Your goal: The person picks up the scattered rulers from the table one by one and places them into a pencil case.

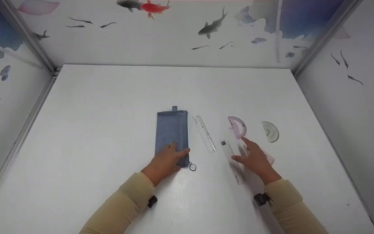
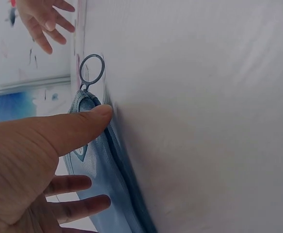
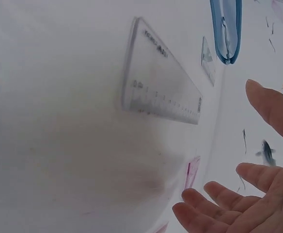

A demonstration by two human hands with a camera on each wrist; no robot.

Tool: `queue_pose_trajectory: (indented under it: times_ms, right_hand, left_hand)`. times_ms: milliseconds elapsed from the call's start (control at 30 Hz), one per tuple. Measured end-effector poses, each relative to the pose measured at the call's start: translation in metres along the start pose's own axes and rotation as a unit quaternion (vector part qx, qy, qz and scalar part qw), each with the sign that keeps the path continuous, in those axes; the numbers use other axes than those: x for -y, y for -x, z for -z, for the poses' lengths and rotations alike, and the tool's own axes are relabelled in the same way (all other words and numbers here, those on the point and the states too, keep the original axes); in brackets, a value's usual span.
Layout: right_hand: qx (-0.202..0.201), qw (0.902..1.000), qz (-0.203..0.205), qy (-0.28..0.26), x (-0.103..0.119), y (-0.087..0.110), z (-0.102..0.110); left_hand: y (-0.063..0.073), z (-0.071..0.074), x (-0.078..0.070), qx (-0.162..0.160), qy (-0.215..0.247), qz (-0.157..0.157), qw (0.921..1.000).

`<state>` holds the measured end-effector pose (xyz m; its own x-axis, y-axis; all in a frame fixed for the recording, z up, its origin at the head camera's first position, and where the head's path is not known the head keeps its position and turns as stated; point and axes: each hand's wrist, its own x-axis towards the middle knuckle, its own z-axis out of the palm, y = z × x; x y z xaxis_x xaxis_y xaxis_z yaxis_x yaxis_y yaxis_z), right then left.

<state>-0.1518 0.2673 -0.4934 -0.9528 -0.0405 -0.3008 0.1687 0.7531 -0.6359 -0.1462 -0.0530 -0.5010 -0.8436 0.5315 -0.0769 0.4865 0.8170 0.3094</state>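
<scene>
A blue zippered pencil pouch (image 1: 170, 128) lies lengthwise on the white table, a ring pull (image 1: 192, 167) at its near right corner. My left hand (image 1: 165, 161) rests on its near end; in the left wrist view the thumb (image 2: 83, 127) lies straight across the zipper edge, fingers spread. My right hand (image 1: 255, 161) is held over the near clear ruler (image 1: 229, 151), fingers extended and spread, holding nothing. Beyond its index finger lies a pink protractor (image 1: 238, 127). A pink transparent piece (image 1: 269, 157) is mostly hidden beneath this hand.
Between the pouch and the right hand lies another clear ruler (image 1: 205, 134). A clear protractor (image 1: 270, 132) is farther right. White panels with painted fish (image 1: 213, 26) wall the table at the back and both sides.
</scene>
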Motion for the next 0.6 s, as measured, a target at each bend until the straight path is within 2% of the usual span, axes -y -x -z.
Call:
queue_pose_trajectory:
  times_ms: [200, 600]
  right_hand:
    - [-0.004, 0.9997, -0.018, -0.017, -0.0018, 0.0009, -0.0014]
    - [-0.011, 0.9989, -0.041, -0.020, -0.0072, 0.0067, -0.0088]
  left_hand:
    - [0.0001, 0.0009, 0.0020, 0.010, 0.040, 0.008, 0.9991]
    - [0.0006, 0.0015, 0.0036, -0.002, 0.045, -0.003, 0.9990]
